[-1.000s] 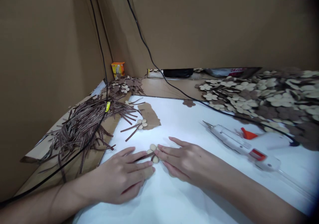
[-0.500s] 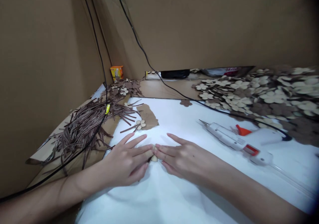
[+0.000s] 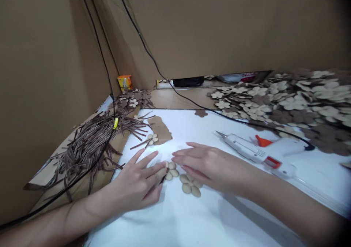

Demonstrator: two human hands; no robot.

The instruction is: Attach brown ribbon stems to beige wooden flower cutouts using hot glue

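My left hand (image 3: pixel 139 181) has its fingertips closed on the left edge of a small beige flower (image 3: pixel 172 171), with a bit of dark strip under the fingers. My right hand (image 3: pixel 207 163) hovers at the right of that flower, fingers extended and close together, thumb low. Just below the right fingers lies a second, larger beige flower (image 3: pixel 191 186), partly covered by the hand. Farther back on the white board (image 3: pixel 181 217), a beige flower with a brown strip (image 3: pixel 153 139) touches a torn brown paper piece (image 3: pixel 160 130).
A white glue gun (image 3: pixel 255 152) lies at right. Behind it spreads a heap of beige and brown flowers (image 3: pixel 293 102). Brown strips (image 3: pixel 90 139) are piled at left. A black cable (image 3: pixel 153 62) crosses the scene. An orange box (image 3: pixel 125 82) stands in the back corner.
My right hand has moved off the small flower, rightward and up, uncovering its petals. The larger beige flower now shows beneath that hand. The view has shifted slightly.
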